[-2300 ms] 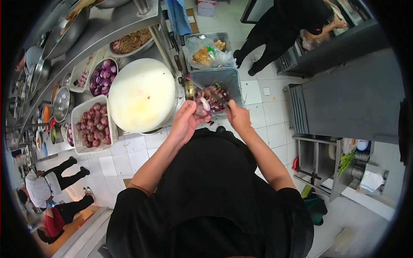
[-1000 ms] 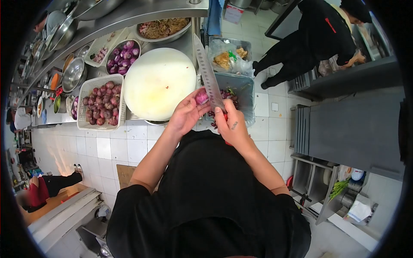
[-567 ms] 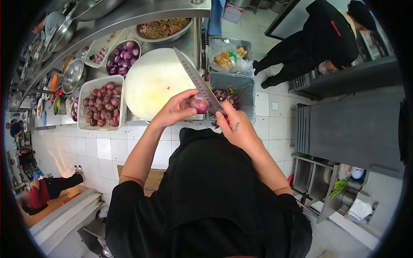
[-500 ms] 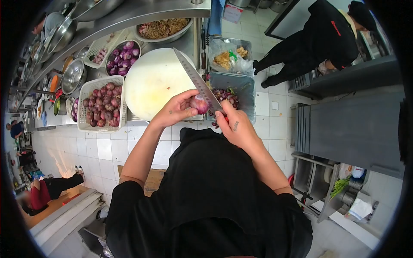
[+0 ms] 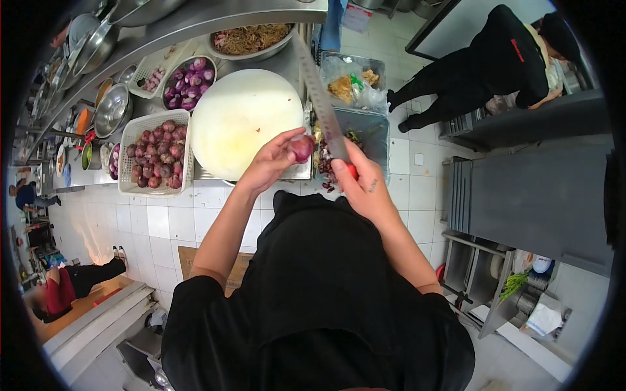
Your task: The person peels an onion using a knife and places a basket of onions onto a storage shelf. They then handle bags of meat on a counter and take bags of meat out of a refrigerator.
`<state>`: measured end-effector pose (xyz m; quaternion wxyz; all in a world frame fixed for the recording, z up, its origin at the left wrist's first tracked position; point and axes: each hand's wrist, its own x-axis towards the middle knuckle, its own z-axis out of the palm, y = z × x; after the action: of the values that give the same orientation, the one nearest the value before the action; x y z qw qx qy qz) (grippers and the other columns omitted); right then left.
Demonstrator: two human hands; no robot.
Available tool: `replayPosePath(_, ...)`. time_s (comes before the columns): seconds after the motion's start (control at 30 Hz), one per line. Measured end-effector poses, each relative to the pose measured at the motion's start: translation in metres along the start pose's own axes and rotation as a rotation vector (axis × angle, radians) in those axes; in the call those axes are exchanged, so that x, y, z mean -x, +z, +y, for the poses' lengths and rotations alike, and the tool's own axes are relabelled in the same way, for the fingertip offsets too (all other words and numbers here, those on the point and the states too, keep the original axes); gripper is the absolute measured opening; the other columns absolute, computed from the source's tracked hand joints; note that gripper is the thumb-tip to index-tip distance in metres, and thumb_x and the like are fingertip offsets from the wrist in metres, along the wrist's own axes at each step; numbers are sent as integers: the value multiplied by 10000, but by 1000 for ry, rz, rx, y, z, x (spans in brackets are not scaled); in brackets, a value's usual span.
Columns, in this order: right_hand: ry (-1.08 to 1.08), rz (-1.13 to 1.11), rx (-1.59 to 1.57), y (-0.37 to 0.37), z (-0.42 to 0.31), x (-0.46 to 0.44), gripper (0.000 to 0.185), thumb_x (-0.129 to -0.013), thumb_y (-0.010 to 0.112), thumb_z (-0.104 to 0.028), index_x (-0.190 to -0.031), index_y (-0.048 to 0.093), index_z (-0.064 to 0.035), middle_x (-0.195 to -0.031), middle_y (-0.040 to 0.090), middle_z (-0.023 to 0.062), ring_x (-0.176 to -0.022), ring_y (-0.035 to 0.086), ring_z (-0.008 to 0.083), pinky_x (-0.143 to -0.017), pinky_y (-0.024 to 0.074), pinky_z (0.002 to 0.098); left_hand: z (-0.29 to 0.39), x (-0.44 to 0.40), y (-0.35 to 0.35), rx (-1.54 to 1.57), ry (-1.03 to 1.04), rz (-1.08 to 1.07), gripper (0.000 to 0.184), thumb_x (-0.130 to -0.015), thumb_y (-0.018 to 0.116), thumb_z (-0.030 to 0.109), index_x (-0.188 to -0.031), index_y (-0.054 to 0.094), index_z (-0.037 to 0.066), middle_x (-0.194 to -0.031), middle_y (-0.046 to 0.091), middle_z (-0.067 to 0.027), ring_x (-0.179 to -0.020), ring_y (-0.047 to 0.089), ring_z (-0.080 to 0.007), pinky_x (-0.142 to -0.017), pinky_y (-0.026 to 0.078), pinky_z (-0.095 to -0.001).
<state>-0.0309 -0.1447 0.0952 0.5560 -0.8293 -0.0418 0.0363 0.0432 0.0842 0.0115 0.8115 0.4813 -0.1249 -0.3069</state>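
Note:
My left hand [image 5: 270, 161] is closed around a red onion [image 5: 302, 149], held just past the near right edge of a round white cutting board [image 5: 244, 124]. In my right hand [image 5: 360, 179] is a long knife [image 5: 317, 94] with a red handle, its blade pointing up and away, a little apart from the onion. Below the knife, dark red onion peelings lie in a grey bin [image 5: 372, 140]. A few small red scraps rest on the board.
Left of the board stand a white basket of unpeeled onions [image 5: 122, 171] and a bowl of peeled onions [image 5: 214, 73]. A bowl of brown shreds [image 5: 287, 40] sits behind. Another bin with plastic bags [image 5: 355, 91] adjoins the peelings bin. A person in black [image 5: 482, 65] works at the right.
My right hand has moved slightly right, taking the knife off the onion, and the blade has swung more upright. My left hand has turned, its fingers lifting a little around the onion.

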Motion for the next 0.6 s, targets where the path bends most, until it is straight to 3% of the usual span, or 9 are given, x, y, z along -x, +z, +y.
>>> replayPosePath(0.03,-20,24,-78,-1,3,3,411,-1033,555,-214,-1415,492,-75,-743,618,119,-653,589,219,-680,493,359,-1,1,3,205,14,71,607,-978,652,169,-1508,400,9,-1415,533,-144,-1256,543,-204,-1075,440,-362)
replayPosePath(0.07,-40,48,-154,-3,7,5,506,-1053,531,-232,-1529,424,-100,-775,635,94,-679,580,163,-711,499,323,-4,1,5,206,13,71,607,-978,652,169,-1508,400,9,-1415,533,-144,-1256,543,-204,-1075,440,-362)
replayPosePath(0.13,11,-10,-137,-2,23,7,500,-1076,490,-255,-1550,406,-120,-847,663,69,-753,609,135,-761,506,293,-12,0,8,495,58,32,643,-980,654,242,-1518,381,20,-1459,495,-152,-1286,523,-234,-1087,431,-365)
replayPosePath(0.23,-28,2,-59,12,38,7,482,-1055,537,-211,-1520,460,-111,-817,626,68,-748,595,128,-763,503,274,-23,-2,16,611,70,-56,684,-960,678,277,-1516,375,21,-1471,492,-135,-1294,523,-227,-1105,417,-367)
replayPosePath(0.33,-390,131,46,17,28,5,555,-992,637,-177,-1517,468,-112,-758,552,52,-685,526,119,-708,478,254,-17,0,39,590,91,101,705,-938,700,311,-1501,391,19,-1479,486,-121,-1301,524,-209,-1120,404,-369)
replayPosePath(0.4,-138,2,-19,10,10,12,682,-904,737,-149,-1524,457,-110,-709,491,39,-636,454,117,-652,440,245,-14,4,40,590,79,31,696,-917,719,281,-1483,413,16,-1447,523,-108,-1287,541,-203,-1129,404,-382)
replayPosePath(0.53,-125,-8,-97,14,8,13,766,-857,787,-161,-1535,436,-109,-682,452,22,-615,418,113,-624,413,239,-12,5,45,644,6,118,615,-905,693,191,-1442,468,-9,-1367,600,-101,-1268,566,-231,-1130,410,-407)
replayPosePath(0.6,-142,-23,-76,15,7,13,802,-845,799,-157,-1547,414,-109,-685,443,28,-617,420,115,-624,417,245,-15,7,44,538,30,54,698,-967,638,316,-1519,355,-4,-1461,519,-131,-1331,520,-268,-1150,395,-442)
